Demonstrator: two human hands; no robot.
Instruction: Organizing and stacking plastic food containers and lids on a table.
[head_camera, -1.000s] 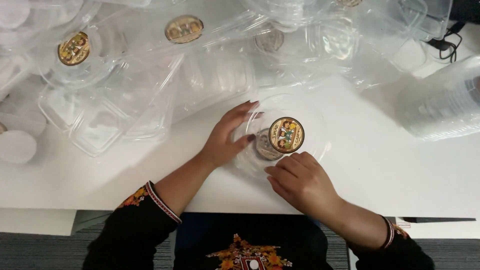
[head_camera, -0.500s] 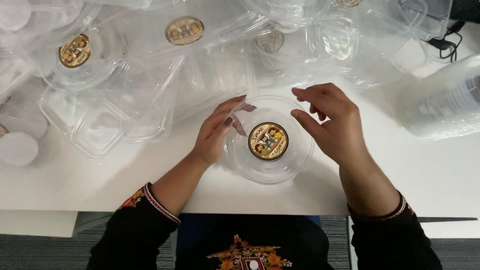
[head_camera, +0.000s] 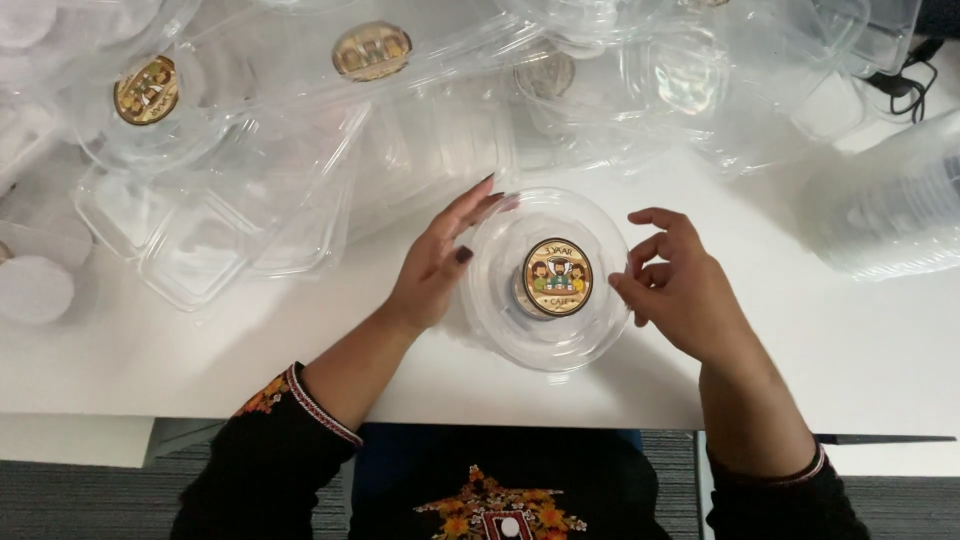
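We have the round clear container (head_camera: 545, 285) on the white tabletop (head_camera: 880, 330) right in front of us, set squarely between our two hands. It lies to the right of our left hand (head_camera: 435, 265) and to the left of our right hand (head_camera: 680, 290), so both are about equally near. Being round, it has no long axis to speak of; its flat lid faces straight up at us, with one round brown sticker (head_camera: 556, 277) at its centre.

Our left fingers (head_camera: 478, 205) are stretched out and loose, lying along the left rim of the container and touching it without closing on it. Our right fingers (head_camera: 655, 218) are half curled and apart, just beside the right rim; the thumb tip seems to meet the edge, though we cannot tell for certain. Neither hand grasps anything.

Counting: one container between the hands, and two hands on it or beside it. Behind it lies a heap of clear plastic containers (head_camera: 300, 180) too overlapped to number, on which we see two more stickers (head_camera: 147, 89) clearly and one or two dimmer ones behind plastic. A stack of clear lids (head_camera: 890, 215) lies at the right, and one white round lid (head_camera: 35, 290) at the far left
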